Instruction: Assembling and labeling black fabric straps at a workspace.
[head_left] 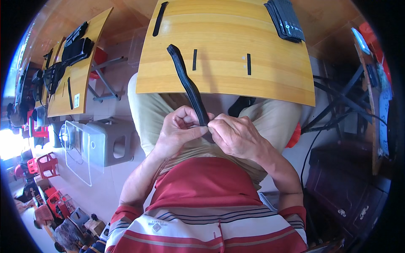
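A long, soft black strip, apparently folded fabric, slants up from my lap, and its far end reaches over the table. My left hand is closed around its near part, thumb pressed on top. Close beside it, my right hand is closed in a pinch at the strip's near end; its fingertips almost meet my left thumb. What exactly lies between the right fingertips is partly hidden. Both hands are above my lap, just short of the wooden table's near edge.
On the table are two short dark strips, a longer black strip at the far left and a stack of folded black fabric pieces at the far right. Another table and a grey stool stand left; a dark cabinet right.
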### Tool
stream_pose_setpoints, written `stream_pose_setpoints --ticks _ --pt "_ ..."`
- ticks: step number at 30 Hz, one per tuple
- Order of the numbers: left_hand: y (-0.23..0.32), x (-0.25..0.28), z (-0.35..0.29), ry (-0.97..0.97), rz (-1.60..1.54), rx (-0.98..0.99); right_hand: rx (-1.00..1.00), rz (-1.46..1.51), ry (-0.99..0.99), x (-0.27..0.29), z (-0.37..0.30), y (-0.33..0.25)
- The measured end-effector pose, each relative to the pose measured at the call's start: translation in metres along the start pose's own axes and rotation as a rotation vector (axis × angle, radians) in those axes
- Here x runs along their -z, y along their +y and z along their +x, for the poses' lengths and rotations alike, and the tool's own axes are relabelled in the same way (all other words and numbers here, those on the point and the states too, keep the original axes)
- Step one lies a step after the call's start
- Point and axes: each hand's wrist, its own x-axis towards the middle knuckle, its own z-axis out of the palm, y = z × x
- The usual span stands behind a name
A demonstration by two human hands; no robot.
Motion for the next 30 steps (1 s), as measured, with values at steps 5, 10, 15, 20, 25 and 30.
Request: stream_pose_setpoints --ticks 5,10,15,20,25,30 --pt "0.005 0.001 -0.004 0.02 0.024 0.037 0.007 -0.026 -0.003 -0.004 0.0 -0.004" --pt "0.006 -0.001 -0.003 0.031 0.05 0.022 0.031 -0.063 -0.005 -0.005 0.0 -0.005" --pt "0.006 -0.006 -0.002 0.049 0.107 0.017 0.054 -0.117 -0.001 -0.007 -0.001 -0.004" --pt "0.006 -0.01 -0.002 0.056 0.2 -0.011 0.078 -0.154 -0.015 -0.002 0.0 -0.002" --pt "0.015 -0.015 -0.006 0.004 0.237 0.028 0.052 0.055 -0.078 0.012 0.003 0.002" --pt "0.013 -0.011 -0.006 -0.065 0.232 0.064 -0.018 0.358 -0.137 0.015 0.004 0.006"
